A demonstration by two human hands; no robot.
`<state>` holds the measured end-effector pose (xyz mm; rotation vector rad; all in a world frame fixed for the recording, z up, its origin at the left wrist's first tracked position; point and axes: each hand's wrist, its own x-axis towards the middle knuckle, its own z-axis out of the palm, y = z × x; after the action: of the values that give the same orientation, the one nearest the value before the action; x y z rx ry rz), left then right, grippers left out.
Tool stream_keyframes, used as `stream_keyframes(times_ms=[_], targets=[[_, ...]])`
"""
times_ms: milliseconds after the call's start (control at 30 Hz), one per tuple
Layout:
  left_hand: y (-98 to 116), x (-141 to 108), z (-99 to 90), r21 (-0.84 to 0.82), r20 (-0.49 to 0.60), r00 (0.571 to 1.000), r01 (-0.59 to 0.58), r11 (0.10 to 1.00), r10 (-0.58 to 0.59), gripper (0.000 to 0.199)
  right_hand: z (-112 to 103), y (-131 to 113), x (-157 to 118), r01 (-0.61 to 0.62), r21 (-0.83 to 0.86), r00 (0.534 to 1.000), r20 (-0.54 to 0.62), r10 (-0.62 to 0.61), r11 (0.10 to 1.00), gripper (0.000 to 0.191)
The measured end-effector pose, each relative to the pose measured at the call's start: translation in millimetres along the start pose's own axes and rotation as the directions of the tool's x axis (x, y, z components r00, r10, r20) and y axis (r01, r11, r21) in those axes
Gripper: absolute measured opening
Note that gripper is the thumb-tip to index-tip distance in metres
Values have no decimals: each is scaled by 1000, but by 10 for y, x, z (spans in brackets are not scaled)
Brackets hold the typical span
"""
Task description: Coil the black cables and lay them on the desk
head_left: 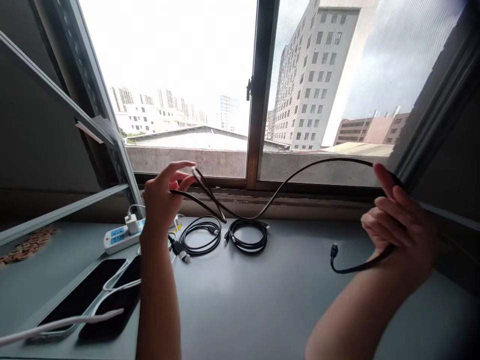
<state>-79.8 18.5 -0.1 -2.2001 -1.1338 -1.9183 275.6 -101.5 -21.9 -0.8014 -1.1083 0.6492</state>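
Note:
A black cable (285,186) hangs in the air between my two hands, dipping toward the back edge of the table. My left hand (167,192) pinches a bend of it with thumb and forefinger, and another stretch runs out from under the fingers. On the right, my right hand (397,220) is closed around the cable; its end with a dark plug (334,250) dangles below the wrist. Two coiled black cables lie on the table between the hands, a left coil (200,248) and a right coil (248,246).
At the left, a white power strip (122,239) holds a white charger (131,223). Two dark phones, one at the far left (84,292) and one beside it (112,310), lie under white cables. Metal shelf bars (63,95) slant across the left. A window stands behind the table (262,300).

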Motion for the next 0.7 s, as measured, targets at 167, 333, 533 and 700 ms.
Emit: stream_keyframes(times_ms=[167,333,533,700], targets=[[241,-34,102,-240,179,984,26,970,18,28,215,-39,44,41,22,999,28,-42,999,29],[364,-65,157,-304,117,991,-25,952,63,8,344,-26,88,-133,-173,991,-22,131,976,40],[464,-83,119,-370,15,998,-48,928,58,11,535,-64,49,-154,-329,971,124,205,932,58],[574,-114,165,-350,-16,1000,14,937,-22,10,743,-101,22,-145,-387,849,423,315,910,73]])
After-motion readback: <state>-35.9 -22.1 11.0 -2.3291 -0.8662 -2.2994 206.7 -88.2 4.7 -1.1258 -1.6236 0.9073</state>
